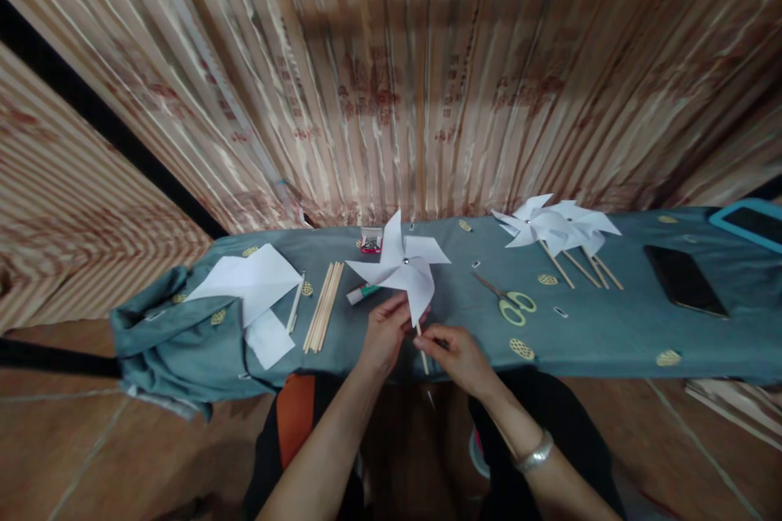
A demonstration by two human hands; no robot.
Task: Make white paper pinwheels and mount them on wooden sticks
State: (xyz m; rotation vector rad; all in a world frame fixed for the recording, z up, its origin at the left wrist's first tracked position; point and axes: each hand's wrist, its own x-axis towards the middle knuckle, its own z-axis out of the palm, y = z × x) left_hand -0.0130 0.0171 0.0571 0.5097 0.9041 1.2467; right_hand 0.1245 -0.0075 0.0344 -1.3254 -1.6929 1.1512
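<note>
A white paper pinwheel (421, 277) stands tilted over the middle of the table, with a metal pin at its centre. Its thin wooden stick (424, 360) points down toward me. My left hand (386, 334) is closed on the pinwheel just under the lower blade; some of its fingertips are hidden behind the paper. Between thumb and fingers, my right hand (453, 352) pinches the stick below the blades. Partly covered by the pinwheel, a green and white glue stick (355, 295) lies behind my left hand. A small red box of pins (370, 242) sits beyond it.
Wooden sticks (323, 308), a pen (296, 303) and white paper sheets (244, 281) lie left on the cloth-covered table (599, 346). To the right are green-handled scissors (511, 305), several finished pinwheels (553, 226), a black phone (685, 281) and a blue-edged device (749, 224). A striped curtain (421, 98) hangs behind.
</note>
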